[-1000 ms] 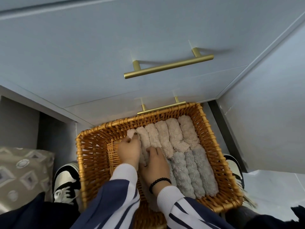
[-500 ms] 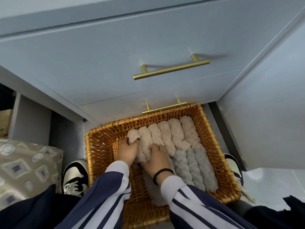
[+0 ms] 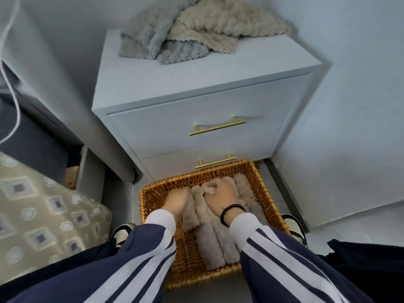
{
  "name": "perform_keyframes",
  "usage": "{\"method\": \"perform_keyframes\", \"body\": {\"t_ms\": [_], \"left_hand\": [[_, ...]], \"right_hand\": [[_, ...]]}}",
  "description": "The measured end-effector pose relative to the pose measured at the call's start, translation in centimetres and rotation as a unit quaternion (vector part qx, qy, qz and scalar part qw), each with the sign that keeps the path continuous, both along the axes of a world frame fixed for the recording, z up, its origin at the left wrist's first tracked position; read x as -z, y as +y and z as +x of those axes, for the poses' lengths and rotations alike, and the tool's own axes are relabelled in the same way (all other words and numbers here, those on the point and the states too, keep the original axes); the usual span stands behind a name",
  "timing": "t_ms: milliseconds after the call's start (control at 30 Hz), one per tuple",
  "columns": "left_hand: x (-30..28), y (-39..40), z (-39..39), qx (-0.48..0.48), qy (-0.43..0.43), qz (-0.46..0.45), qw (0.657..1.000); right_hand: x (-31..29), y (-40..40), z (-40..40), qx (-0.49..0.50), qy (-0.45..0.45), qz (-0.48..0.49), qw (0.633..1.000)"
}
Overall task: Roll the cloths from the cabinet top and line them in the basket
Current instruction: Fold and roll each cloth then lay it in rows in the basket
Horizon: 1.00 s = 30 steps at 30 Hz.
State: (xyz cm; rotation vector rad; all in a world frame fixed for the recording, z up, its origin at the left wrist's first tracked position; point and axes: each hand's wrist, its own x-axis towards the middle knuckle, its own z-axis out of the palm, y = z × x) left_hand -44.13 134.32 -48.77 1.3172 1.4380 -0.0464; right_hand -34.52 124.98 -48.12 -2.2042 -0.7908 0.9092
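Since the earlier frame, the view has been tipped upward, so that the whole cabinet (image 3: 203,101) and its top are now seen, and the right hand (image 3: 220,196) has been shifted toward the basket's far wall. The left hand (image 3: 176,202) is laid with curled fingers on the leftmost rolled cloth (image 3: 190,212); whether that roll is gripped cannot be told. A beige roll end (image 3: 208,189) near the far wall is pinched by the curled fingers of the right hand, on whose wrist a black bead bracelet (image 3: 231,209) is worn.

Rolled cloths (image 3: 215,243) are lined side by side in the wicker basket (image 3: 265,191), which is set on the floor just in front of the lower drawer handle (image 3: 215,162). Bare wicker is left open along the basket's left side and near edge; the right side is filled up to the wall. On the cabinet top, an unrolled heap of grey and beige cloths (image 3: 196,29) is piled toward the back, with one grey edge lying nearest the front rim and bare surface left at the front and left.

The basket is hemmed in by a wall on the right and a patterned cushion (image 3: 43,213) on the left. A shoe (image 3: 122,234) is seen at each near corner. No brand, label or legible writing is visible.
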Motion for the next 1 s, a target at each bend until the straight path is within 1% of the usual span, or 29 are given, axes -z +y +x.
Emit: {"method": "perform_keyframes", "body": {"t_ms": [67, 167, 300, 467, 567, 667, 767, 900, 1000], "left_hand": [[-2.6, -0.7, -0.2, -0.005, -0.022, -0.019, 1.0], [-7.2, -1.4, -0.7, -0.016, -0.062, 0.002, 0.998], [-12.9, -2.5, -1.4, -0.007, -0.116, 0.023, 0.993], [-19.5, -3.6, -2.5, -0.028, -0.193, 0.034, 0.98], [-23.1, -4.2, -3.0, -0.046, -0.238, 0.045, 0.969], [-25.6, -4.8, -3.3, -0.051, -0.276, 0.055, 0.958], [-27.0, -5.0, -3.3, -0.069, -0.316, 0.077, 0.943], [-28.2, -4.1, -2.6, -0.127, -0.372, 0.083, 0.916], [-29.4, -3.1, -1.4, -0.137, -0.396, 0.081, 0.904]], "right_hand": [[-2.9, -0.1, 0.6, -0.011, -0.032, 0.026, 0.999], [-7.7, -0.7, 1.4, -0.024, -0.075, 0.064, 0.995], [-12.4, -1.4, 2.0, -0.027, -0.094, 0.096, 0.991], [-17.6, -1.8, 1.7, -0.056, -0.125, 0.116, 0.984], [-20.8, -2.5, 1.1, -0.08, -0.161, 0.138, 0.974], [-23.0, -3.4, 1.1, -0.106, -0.193, 0.148, 0.964], [-24.5, -4.2, 1.9, -0.115, -0.203, 0.15, 0.961], [-25.0, -3.8, 3.4, -0.084, -0.188, 0.159, 0.966], [-24.7, -2.4, 4.5, -0.043, -0.17, 0.165, 0.971]]}}
